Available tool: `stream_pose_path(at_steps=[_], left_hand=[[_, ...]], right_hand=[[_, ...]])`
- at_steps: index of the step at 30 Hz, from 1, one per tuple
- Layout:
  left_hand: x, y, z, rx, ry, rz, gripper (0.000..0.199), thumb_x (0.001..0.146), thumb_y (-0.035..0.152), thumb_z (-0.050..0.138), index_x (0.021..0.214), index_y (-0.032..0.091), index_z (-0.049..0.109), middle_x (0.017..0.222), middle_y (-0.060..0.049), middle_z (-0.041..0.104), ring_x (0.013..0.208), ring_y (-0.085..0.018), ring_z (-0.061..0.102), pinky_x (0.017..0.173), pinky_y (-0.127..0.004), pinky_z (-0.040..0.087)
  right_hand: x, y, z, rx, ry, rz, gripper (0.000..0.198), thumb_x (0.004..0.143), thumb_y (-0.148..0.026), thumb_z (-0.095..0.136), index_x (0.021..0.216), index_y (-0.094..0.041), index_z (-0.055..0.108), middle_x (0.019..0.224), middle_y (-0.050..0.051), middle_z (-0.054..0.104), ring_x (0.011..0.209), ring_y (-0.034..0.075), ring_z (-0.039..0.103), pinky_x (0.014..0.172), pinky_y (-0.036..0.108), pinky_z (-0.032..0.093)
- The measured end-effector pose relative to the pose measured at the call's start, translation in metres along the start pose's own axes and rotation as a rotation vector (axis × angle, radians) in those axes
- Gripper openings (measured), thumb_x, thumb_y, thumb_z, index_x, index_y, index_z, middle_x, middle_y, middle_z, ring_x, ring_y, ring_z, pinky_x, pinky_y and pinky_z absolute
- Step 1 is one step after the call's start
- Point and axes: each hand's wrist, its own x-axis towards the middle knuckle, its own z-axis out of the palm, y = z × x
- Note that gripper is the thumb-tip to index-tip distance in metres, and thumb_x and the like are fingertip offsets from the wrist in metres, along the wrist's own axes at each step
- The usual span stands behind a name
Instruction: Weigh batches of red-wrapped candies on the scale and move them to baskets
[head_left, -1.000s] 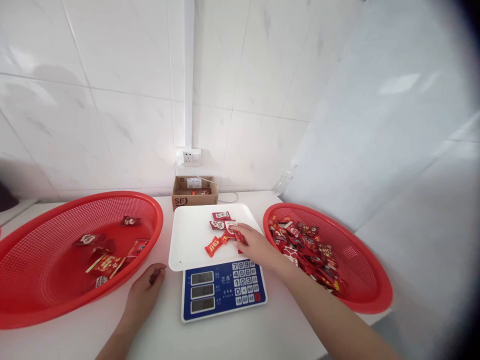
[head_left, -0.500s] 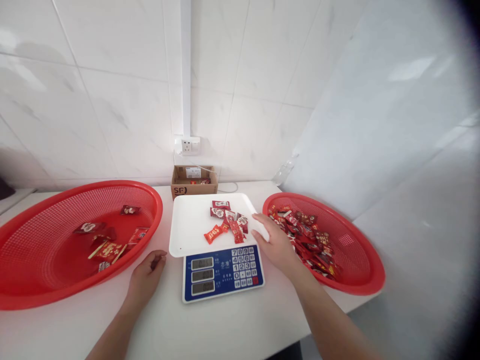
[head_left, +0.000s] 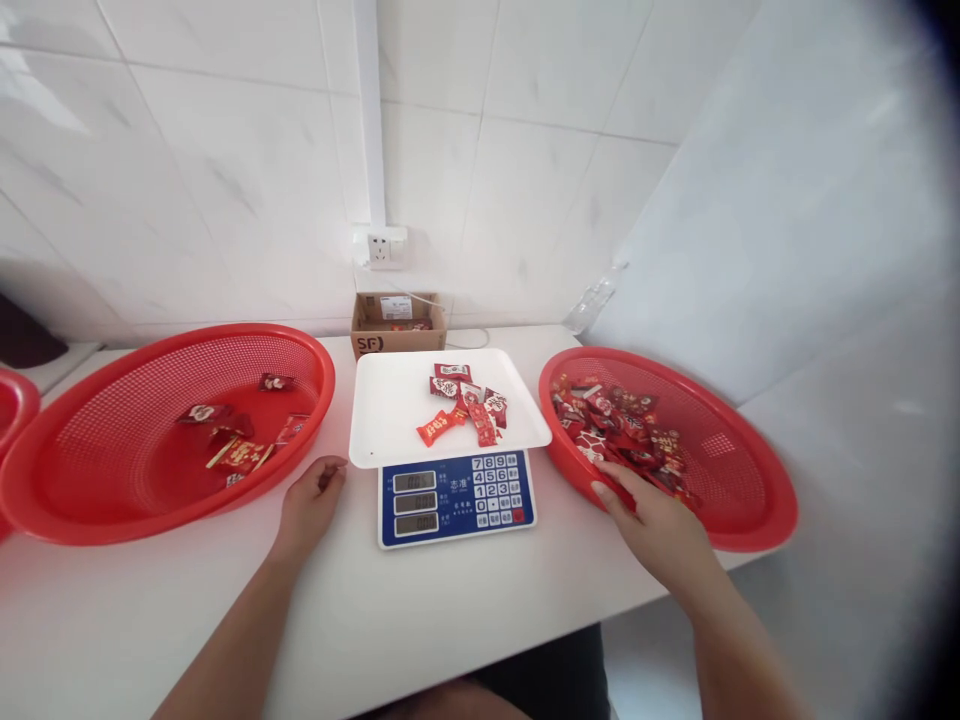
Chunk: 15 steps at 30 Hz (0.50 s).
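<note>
My right hand is at the near rim of the right red basket, thumb and fingers apart, with nothing seen in it. Several wrapped candies in red and brown lie heaped in that basket. My left hand rests on the table with fingers curled in, nothing visible in them, between the left red basket and the scale. On the scale's white tray several wrapped candies lie in a loose cluster. A few more packets are spread in the left basket.
Behind the scale stands a small cardboard box with some red packets inside. A socket is on the tiled wall, and clear plastic leans in the back corner. Part of another red basket shows at the far left.
My right hand has moved from the edge of the scale tray rightward to the rim of the right basket. My left hand stays curled on the table. The view has tilted downward.
</note>
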Motion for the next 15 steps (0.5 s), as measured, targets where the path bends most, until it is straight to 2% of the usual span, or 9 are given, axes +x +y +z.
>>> stream_pose_path(at_steps=[15], left_hand=[[-0.002, 0.0048, -0.0006, 0.038, 0.011, 0.002, 0.029, 0.073, 0.045, 0.048, 0.088, 0.023, 0.059, 0.085, -0.001, 0.067, 0.08, -0.018, 0.063, 0.074, -0.027, 0.048]], right_hand=[[-0.0008, 0.0007, 0.0083, -0.075, 0.093, -0.031, 0.042, 0.086, -0.047, 0.038, 0.115, -0.028, 0.061, 0.104, 0.006, 0.07, 0.087, 0.027, 0.066, 0.061, 0.036, 0.052]])
